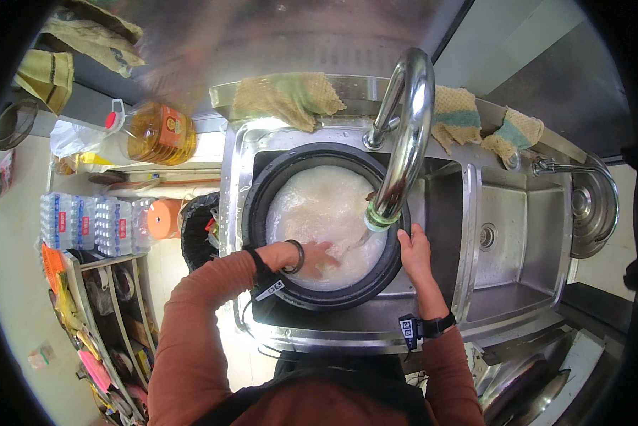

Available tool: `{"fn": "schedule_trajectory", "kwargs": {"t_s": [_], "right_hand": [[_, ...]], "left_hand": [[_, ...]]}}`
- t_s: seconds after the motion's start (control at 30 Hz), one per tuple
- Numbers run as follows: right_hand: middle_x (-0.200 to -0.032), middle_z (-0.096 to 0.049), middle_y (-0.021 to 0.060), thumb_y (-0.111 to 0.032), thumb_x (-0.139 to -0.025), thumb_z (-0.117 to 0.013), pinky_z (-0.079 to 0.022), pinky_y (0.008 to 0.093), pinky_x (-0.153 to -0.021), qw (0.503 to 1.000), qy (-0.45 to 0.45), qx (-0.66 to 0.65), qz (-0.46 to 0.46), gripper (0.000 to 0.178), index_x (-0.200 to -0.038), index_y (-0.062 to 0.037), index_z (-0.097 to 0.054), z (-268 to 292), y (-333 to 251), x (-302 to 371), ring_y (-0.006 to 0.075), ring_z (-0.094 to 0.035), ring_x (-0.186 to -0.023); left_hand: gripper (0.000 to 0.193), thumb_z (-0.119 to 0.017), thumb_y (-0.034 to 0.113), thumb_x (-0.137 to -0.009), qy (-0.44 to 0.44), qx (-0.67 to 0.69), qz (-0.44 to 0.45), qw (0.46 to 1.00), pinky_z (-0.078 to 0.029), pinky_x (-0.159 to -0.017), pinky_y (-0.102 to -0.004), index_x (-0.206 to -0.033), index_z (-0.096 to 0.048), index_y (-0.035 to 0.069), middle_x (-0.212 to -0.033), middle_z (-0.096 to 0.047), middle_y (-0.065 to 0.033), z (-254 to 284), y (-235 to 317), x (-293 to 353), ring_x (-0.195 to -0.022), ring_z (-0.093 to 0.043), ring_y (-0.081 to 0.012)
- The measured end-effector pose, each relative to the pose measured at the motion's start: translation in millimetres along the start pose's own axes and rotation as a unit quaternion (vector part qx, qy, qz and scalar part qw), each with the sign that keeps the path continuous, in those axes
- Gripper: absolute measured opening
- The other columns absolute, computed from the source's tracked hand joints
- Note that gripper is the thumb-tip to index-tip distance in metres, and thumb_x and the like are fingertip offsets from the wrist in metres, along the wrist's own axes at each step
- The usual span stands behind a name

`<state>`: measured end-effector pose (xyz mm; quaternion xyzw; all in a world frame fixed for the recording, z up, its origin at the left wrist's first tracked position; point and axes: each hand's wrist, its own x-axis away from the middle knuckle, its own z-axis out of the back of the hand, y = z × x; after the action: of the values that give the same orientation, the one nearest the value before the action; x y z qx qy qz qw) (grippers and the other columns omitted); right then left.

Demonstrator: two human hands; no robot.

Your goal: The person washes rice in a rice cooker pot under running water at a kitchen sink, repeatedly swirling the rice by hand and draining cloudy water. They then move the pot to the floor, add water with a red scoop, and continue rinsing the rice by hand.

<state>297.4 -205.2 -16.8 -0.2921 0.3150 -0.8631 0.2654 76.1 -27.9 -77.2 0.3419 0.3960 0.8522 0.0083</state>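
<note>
Rust-orange long sleeves at lower edge, black wrist bands w/ small tags on both forearms. Left hand (319, 257), dark bangle at wrist, dipped into cloudy white water; fingers partly under the surface, blurred, can't tell if spread or closed. Right hand (415, 252) resting on right rim of large round black pot (262, 195), fingers wrapped over the edge, thumb side toward the water. Pot sitting in left basin of stainless steel double sink (468, 234), filled near the brim w/ milky water (319, 202). Curved chrome gooseneck tap (408, 135) arching over pot, green-ringed spout just above water, close to right hand. Right basin bare metal w/ round drain (486, 236). Yellowish knit cloths (290, 96) draped on sink's back ledge, more w/ teal stripes (486, 124) to the right. Left of sink: black bin bag (197, 238), orange cup-like container (164, 218), shrink-wrapped pack of small water bottles (85, 224), big clear bottle of amber oil w/ red cap (156, 131) lying on its side farther back. Metal pot lids at lower right.
</note>
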Motion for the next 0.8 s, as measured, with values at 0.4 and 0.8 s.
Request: {"fn": "schedule_trajectory", "kwargs": {"t_s": [0.4, 0.8], "right_hand": [[-0.067, -0.052, 0.0109, -0.021, -0.088, -0.059, -0.042, 0.0355, -0.062, 0.999, 0.032, 0.008, 0.015, 0.023, -0.091, 0.0011, -0.053, -3.8, 3.7, -0.2, 0.0217, -0.051, -0.063], [-0.09, -0.063, 0.0238, -0.025, -0.09, -0.055, -0.046, 0.0468, -0.077, 0.999, 0.014, 0.027, 0.014, 0.028, -0.102, 0.0004, -0.053, -3.0, -2.1, -1.8, 0.0432, -0.06, -0.088]], "left_hand": [[0.048, -0.057, 0.025, -0.081, 0.082, -0.05, 0.177, 0.98, -0.043, -0.095, -0.0464, -0.125, -0.05, 0.008, -0.121, -0.055, -0.0244, 109.9, -69.3, -20.2, -0.109, -0.053, -0.0431], [0.101, -0.077, 0.045, -0.067, 0.193, 0.33, 0.276, 0.882, -0.039, -0.102, -0.0376, -0.137, -0.03, -0.01, -0.127, -0.051, -0.029, -33.3, -6.9, 2.1, -0.117, -0.052, -0.0361]]}}
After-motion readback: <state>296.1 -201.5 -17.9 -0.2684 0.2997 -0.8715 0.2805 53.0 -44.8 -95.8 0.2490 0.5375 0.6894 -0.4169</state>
